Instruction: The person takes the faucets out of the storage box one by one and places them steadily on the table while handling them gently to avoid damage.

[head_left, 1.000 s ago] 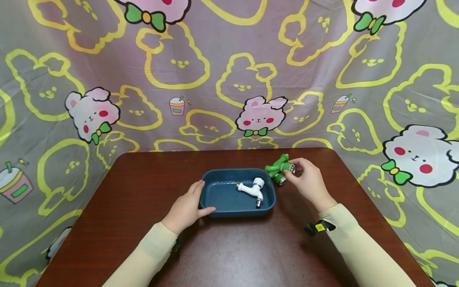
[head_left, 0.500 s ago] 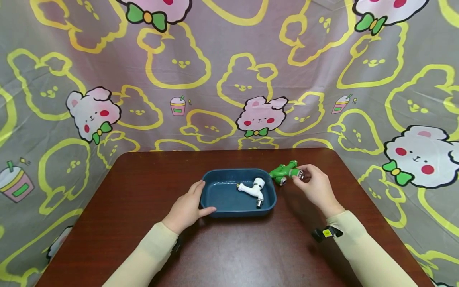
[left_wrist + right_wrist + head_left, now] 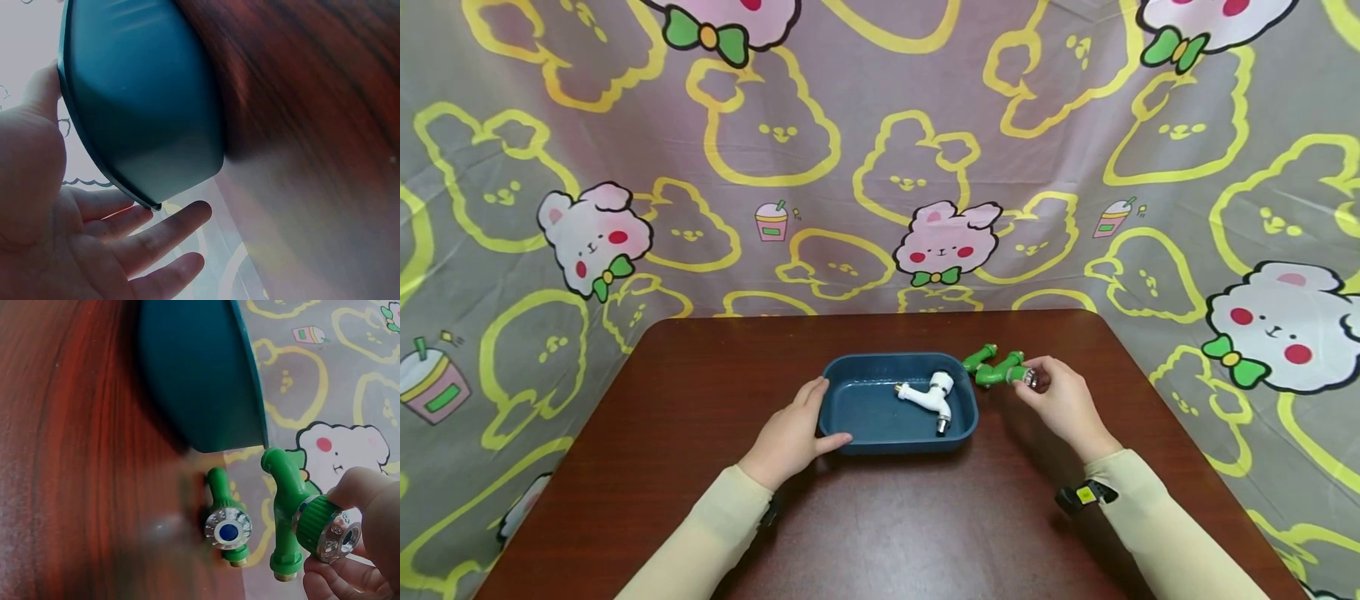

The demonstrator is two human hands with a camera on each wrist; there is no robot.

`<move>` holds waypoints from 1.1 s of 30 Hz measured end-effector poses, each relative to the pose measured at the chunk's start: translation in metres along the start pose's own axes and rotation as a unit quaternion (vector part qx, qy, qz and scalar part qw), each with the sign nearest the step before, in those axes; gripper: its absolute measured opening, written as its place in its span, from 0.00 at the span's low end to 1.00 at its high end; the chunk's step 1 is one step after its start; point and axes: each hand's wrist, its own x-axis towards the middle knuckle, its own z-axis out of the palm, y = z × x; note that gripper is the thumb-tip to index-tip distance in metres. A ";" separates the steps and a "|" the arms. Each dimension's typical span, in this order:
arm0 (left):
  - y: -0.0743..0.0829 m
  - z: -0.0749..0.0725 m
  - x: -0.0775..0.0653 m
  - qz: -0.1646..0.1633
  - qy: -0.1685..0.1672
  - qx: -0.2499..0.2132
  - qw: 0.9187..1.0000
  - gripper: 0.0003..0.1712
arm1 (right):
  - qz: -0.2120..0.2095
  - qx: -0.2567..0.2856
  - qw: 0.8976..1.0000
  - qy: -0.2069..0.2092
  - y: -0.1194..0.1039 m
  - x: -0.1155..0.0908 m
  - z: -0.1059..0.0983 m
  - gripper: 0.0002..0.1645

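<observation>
My right hand [image 3: 1063, 408] pinches the round, chrome-faced knob of a green faucet [image 3: 286, 512], which is held up just right of the basin. A second green faucet [image 3: 219, 486] lies on the table close beside it, its knob face showing a blue centre. In the head view the held one partly covers this second faucet [image 3: 979, 358]. My left hand [image 3: 786, 433] rests against the left end of the blue basin [image 3: 880, 447], thumb along the front rim, fingers fairly straight. Inside the basin, toward its right end, lies a white faucet [image 3: 928, 396] with a metal tip.
The brown wooden table [image 3: 910, 525] has rounded far corners. A patterned cloth [image 3: 820, 250] hangs behind it and along both sides. The basin's wall [image 3: 206, 381] stands close to the green faucets.
My right hand has moved slightly right and toward me with the green faucet, turning it and drawing it off the second one. The left hand, basin and white faucet stay put.
</observation>
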 end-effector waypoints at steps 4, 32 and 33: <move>-0.001 0.000 0.000 0.002 0.003 -0.002 1.000 0.58 | 0.004 -0.008 1.000 -0.006 0.004 -0.002 0.004 0.17; -0.001 0.000 0.001 -0.004 0.000 -0.006 1.000 0.59 | 0.019 -0.015 0.998 -0.064 0.016 -0.008 0.016 0.17; -0.001 0.000 0.001 -0.004 0.000 -0.005 1.000 0.58 | 0.020 -0.015 0.998 -0.065 0.017 -0.008 0.017 0.17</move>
